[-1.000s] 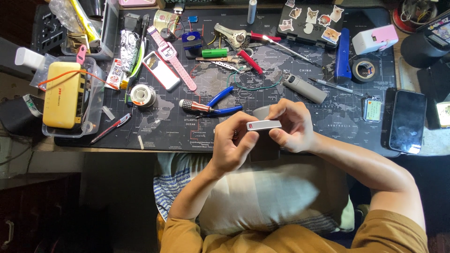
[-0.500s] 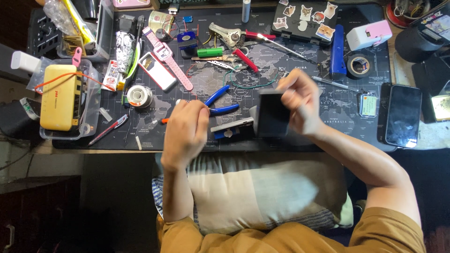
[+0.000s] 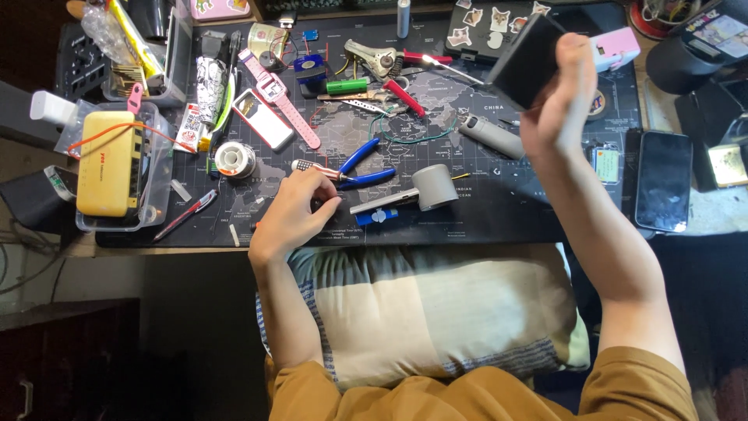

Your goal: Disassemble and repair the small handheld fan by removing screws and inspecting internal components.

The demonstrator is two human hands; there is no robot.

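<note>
The person wears a mustard-brown short-sleeved top, its sleeves ending above the elbows. Both forearms are bare, and the left hand [image 3: 292, 214] and right hand [image 3: 562, 93] carry no gloves.

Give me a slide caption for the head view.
Right hand lifts a black box while left hand rests by blue-handled pliers on a cluttered desk mat.

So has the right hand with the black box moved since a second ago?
Yes. The right hand has lifted the black box up and away from the blue-handled pliers, toward the pink device at the far edge.
</note>
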